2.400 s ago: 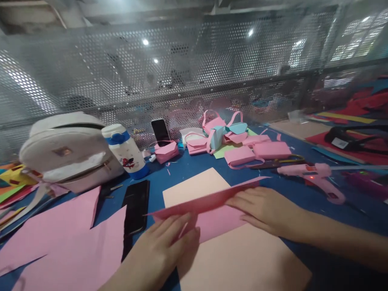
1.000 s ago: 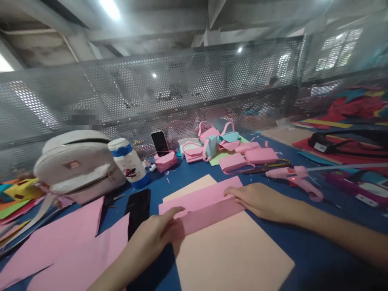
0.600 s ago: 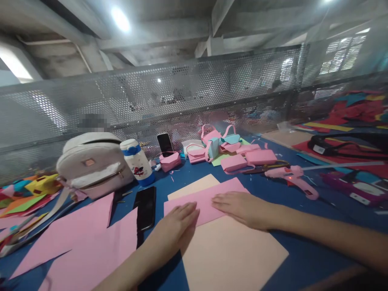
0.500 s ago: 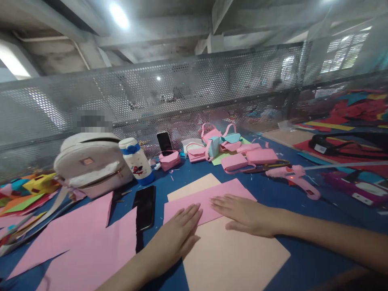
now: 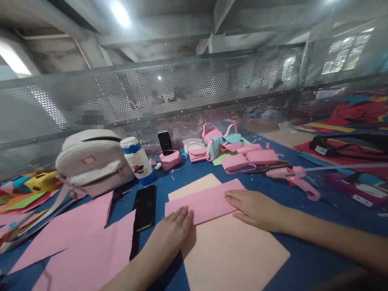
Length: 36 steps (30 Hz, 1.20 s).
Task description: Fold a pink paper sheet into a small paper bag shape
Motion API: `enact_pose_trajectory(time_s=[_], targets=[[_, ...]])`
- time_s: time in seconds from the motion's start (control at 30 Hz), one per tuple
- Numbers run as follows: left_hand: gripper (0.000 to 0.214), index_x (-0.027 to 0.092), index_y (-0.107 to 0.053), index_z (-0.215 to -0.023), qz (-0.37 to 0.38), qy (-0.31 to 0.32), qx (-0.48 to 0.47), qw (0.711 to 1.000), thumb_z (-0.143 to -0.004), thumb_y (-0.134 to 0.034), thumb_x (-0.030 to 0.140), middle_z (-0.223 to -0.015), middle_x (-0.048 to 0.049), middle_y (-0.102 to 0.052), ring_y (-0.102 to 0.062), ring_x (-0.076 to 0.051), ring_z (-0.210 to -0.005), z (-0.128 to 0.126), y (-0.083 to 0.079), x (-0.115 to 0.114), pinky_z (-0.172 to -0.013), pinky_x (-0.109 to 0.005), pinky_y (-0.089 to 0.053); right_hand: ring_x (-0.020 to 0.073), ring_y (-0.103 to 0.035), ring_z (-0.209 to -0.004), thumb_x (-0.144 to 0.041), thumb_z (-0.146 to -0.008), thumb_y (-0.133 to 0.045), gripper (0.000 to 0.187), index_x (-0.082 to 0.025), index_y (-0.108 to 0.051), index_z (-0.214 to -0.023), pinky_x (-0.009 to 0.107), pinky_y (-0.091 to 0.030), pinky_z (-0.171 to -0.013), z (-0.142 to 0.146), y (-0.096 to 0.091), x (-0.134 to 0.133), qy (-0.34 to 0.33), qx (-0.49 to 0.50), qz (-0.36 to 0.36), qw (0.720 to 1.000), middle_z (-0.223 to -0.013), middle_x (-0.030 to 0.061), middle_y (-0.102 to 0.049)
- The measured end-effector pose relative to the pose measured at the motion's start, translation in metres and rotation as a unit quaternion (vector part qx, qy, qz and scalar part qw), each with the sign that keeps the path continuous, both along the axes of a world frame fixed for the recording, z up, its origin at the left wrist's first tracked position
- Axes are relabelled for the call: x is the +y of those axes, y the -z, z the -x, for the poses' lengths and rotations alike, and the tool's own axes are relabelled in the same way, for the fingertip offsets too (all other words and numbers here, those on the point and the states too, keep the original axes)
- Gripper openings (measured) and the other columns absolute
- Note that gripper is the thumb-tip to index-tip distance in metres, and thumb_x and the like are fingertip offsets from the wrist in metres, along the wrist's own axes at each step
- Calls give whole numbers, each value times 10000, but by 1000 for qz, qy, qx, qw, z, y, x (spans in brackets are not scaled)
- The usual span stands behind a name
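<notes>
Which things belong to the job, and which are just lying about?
Work in hand:
Rectangular pink paper strip, under left hand and right hand
Rectangular peach paper sheet beneath it
Untouched, probably related: pink pistol-shaped glue gun, large pink paper sheets

Lying about, seemingly:
Rounded white backpack
White cylindrical bottle, blue base
Flat black rectangular phone

Gap over pink strip point(image 5: 206, 202), flat phone point(image 5: 145, 207) left

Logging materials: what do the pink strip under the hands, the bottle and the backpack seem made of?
Pink strip: matte paper or thin card, judging by its flat, even face and straight edges.
Bottle: probably smooth plastic; the moulded-looking lid suggests it, though the body might be coated metal.
Backpack: perhaps smooth faux leather, going by the soft sheen on its front.
</notes>
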<state>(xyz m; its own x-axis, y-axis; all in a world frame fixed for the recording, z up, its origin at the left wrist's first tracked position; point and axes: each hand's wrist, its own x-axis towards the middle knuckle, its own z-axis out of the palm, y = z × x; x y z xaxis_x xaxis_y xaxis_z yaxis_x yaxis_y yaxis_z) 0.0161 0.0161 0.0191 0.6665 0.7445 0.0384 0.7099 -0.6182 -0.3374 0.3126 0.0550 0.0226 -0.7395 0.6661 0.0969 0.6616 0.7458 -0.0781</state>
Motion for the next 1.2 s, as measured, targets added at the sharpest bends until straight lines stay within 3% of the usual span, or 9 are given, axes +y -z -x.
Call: enact_pose_trajectory(time_s=[0.07,0.17,0.3,0.47,0.6,0.7,0.83,1.03,1.2], targets=[[410,134,-598,-1239,52,-33,-17,998,-886,-415,37,-1248,-141,-655,-646,-250,-1112,-10,-20,5,-872,-334,-550,282,-600,-1126,-150,-918,-447,345,-114,-589,-1230,412,-500,-917,8,-7,5,-28,-8,-32,999,-1236,178,-625],[336,201,-662,-1108,113,-90,-101,984,-895,-429,86,-1068,-82,-731,-693,-240,-963,-13,-46,14,-796,-315,-542,249,-652,-962,-78,-878,-439,263,-161,-631,-1036,328,-495,-777,14,-24,11,-24,-26,-25,999,-1025,115,-693],[382,234,-562,-1261,148,-150,-202,956,-921,-404,158,-1089,-64,-711,-678,-234,-979,-3,-56,25,-800,-311,-520,247,-682,-833,-181,-955,-387,306,-185,-546,-1216,309,-479,-677,16,-43,18,37,-17,20,999,-978,101,-716],[443,234,-515,-1342,109,-88,-175,974,-923,-421,124,-1191,-105,-645,-642,-238,-1041,-1,-34,28,-872,-356,-514,271,-586,-1128,-18,-858,-407,492,-138,-505,-1326,403,-483,-904,22,-23,25,-30,5,-29,999,-1246,166,-610],[463,230,-439,-1412,91,17,-159,983,-962,-394,134,-1473,-112,-452,-432,-238,-1346,-4,-10,25,-1097,-442,-379,226,-352,-1393,-1,-879,-356,578,-108,-392,-1446,417,-323,-1130,32,0,22,-101,29,10,994,-1501,150,-398],[530,194,-254,-1510,147,37,-145,978,-997,-379,236,-1561,-122,-278,-269,-230,-1435,-2,-4,20,-1156,-445,-297,200,-212,-1455,-198,-994,-334,530,-117,-258,-1513,414,-207,-1194,32,4,16,-113,47,87,989,-1573,125,-245],[684,155,-108,-1540,165,21,-119,979,-996,-373,474,-1575,-164,-147,-168,-285,-1452,13,-7,10,-1150,-489,-279,261,-94,-1474,-529,-974,-406,721,-144,-167,-1534,485,-130,-1202,13,4,11,-75,64,157,983,-1591,141,-119],[918,135,-42,-1543,53,-3,-76,996,-897,-407,674,-1547,-209,-207,-240,-364,-1422,48,7,-10,-1111,-489,-338,329,-61,-1463,-635,-932,-396,819,-165,-110,-1539,558,-140,-1180,-29,13,5,25,45,154,987,-1591,146,-78],[922,131,-257,-1517,-23,-9,-45,999,-851,-337,764,-1484,-205,-378,-381,-378,-1364,61,14,-19,-1123,-522,-278,330,-158,-1453,-626,-932,-411,763,-216,-184,-1534,550,-220,-1168,-47,24,1,42,49,99,993,-1589,125,-150]])
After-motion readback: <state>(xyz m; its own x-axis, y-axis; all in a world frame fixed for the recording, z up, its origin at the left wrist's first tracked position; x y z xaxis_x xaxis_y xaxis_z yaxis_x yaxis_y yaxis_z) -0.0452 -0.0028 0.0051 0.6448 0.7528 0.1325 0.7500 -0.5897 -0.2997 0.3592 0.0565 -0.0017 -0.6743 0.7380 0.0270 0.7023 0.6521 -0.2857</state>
